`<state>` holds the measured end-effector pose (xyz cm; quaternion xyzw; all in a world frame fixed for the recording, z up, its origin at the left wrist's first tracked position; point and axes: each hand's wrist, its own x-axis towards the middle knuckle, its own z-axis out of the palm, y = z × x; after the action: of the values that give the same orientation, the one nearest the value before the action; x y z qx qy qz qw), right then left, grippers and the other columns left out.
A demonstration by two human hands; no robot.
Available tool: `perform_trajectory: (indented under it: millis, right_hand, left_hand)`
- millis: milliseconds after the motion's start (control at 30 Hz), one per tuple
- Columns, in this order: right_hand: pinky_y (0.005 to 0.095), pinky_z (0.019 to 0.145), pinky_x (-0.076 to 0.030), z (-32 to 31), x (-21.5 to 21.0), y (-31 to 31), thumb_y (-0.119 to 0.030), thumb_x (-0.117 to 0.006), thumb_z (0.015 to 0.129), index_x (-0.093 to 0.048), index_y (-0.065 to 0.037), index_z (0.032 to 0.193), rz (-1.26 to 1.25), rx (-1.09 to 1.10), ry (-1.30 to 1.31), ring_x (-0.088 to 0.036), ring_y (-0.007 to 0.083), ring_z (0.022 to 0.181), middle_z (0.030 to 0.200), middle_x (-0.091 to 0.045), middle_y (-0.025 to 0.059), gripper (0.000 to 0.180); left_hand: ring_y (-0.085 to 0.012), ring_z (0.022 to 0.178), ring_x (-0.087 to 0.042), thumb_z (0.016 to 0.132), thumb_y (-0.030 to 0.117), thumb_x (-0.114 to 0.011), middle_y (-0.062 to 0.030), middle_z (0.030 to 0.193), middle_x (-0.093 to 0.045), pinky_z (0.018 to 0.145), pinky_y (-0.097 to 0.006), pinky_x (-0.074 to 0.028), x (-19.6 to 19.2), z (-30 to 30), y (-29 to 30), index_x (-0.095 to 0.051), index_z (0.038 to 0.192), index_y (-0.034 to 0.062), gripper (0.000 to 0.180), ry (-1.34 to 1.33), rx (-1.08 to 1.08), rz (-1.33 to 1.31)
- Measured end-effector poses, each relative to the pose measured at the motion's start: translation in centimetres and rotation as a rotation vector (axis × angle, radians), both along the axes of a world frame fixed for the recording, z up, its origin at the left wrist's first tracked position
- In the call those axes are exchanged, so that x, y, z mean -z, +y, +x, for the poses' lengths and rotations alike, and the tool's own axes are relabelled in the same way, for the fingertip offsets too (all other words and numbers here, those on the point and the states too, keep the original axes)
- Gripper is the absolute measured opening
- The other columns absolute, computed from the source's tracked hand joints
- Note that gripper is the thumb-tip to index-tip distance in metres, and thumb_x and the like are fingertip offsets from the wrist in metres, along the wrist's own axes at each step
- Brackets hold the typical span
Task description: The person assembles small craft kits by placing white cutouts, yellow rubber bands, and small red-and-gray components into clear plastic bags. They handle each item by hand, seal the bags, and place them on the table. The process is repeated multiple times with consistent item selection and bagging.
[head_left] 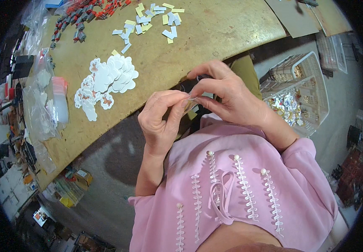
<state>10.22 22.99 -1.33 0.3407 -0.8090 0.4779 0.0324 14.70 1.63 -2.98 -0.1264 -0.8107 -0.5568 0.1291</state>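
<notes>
while white cards (115, 74) lie piled on the surface (169, 59), the left hand (161, 115) pinches a small clear piece (188, 106) off the surface's edge, the right hand (231, 95) likewise pinching it, so either grip loosening could drop it.

Hands, two: left hand (160, 115), right hand (234, 94). Clear item (192, 101) at the fingertips, one, outline indistinct. Table (181, 52), one. Slips (173, 31), yellow and white, more than twenty, some overlapping. White cards (120, 75), more than ten, exact number hidden by overlap. Grey-and-red pieces (79, 26), too crowded to count. Crates (322, 94), at least two. Lace strips (242, 185), five; beads (236, 157), four.
</notes>
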Motion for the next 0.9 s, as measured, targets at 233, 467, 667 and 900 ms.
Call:
perform_trajectory:
  millis: [233, 467, 667, 900]
  right_hand:
    - [0.0376, 0.086, -0.056, -0.5, 0.1, 0.6, -0.006, -0.076, 0.094, -0.071, 0.003, 0.106, 0.003, -0.185, -0.329, -0.070, 0.0304, 0.097, 0.108, -0.071, 0.0140, 0.017]
    - [0.0347, 0.084, -0.056, 0.5, 1.0, 0.5, -0.003, -0.075, 0.094, -0.072, 0.001, 0.106, -0.126, -0.047, -0.412, -0.071, 0.0240, 0.098, 0.105, -0.072, 0.0108, 0.013]
    - [0.0307, 0.085, -0.056, 0.3, 1.3, 0.4, -0.002, -0.074, 0.097, -0.070, 0.003, 0.109, -0.173, -0.019, -0.427, -0.069, 0.0162, 0.098, 0.105, -0.072, 0.0058, 0.014]
    - [0.0228, 0.083, -0.054, 0.5, 1.9, 0.6, -0.006, -0.070, 0.102, -0.070, 0.001, 0.112, -0.489, 0.032, -0.958, -0.066, 0.0043, 0.092, 0.100, -0.072, -0.0010, 0.012]
  left_hand:
    - [-0.0084, 0.081, -0.067, 0.103, 0.006, -0.071, -0.0050, 0.094, -0.075, 0.074, -0.025, -0.055, 1.4, 0.7, 0.9, -0.069, 0.106, -0.0006, 0.008, -0.220, -0.059, 0.281]
    - [-0.0060, 0.086, -0.064, 0.106, 0.007, -0.068, -0.0031, 0.097, -0.074, 0.077, -0.024, -0.054, 2.1, 1.0, 1.9, -0.067, 0.109, -0.0007, 0.008, -0.238, -0.091, 0.352]
    - [-0.0069, 0.088, -0.066, 0.108, 0.010, -0.066, -0.0050, 0.102, -0.074, 0.079, -0.023, -0.055, 2.4, 1.2, 1.9, -0.065, 0.109, -0.0009, 0.011, -0.216, -0.112, 0.367]
    - [-0.0074, 0.093, -0.066, 0.109, 0.013, -0.064, -0.0058, 0.105, -0.072, 0.083, -0.023, -0.054, 2.3, 1.2, 2.2, -0.063, 0.111, -0.0007, 0.014, -0.203, -0.166, 0.459]
